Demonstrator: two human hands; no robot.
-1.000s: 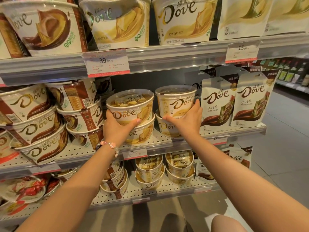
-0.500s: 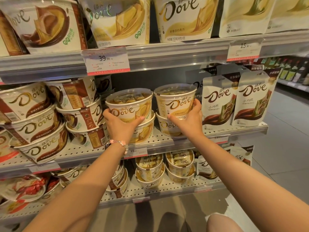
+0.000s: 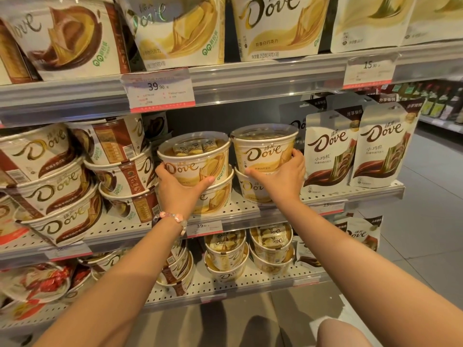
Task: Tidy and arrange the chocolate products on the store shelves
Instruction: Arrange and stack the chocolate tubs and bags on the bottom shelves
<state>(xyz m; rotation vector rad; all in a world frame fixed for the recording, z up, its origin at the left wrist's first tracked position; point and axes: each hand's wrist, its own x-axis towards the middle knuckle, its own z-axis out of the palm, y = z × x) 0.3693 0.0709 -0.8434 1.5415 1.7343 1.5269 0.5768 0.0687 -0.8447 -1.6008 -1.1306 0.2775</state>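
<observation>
A perforated metal shelf [image 3: 240, 211] in a store aisle carries stacked Dove chocolate tubs. The left hand [image 3: 178, 189] curls its grip round the left top tub [image 3: 194, 159], and the right hand [image 3: 283, 177] wraps round the right top tub [image 3: 263, 149]; each sits on a lower tub, mid-shelf. The risk, I judge: the tapered, glossy card walls are slippery and the stacks only rest rim-on-lid (nothing locks them), so an uneven twist could topple a tub off the shelf edge. Clear plastic lids show wrapped pieces inside.
</observation>
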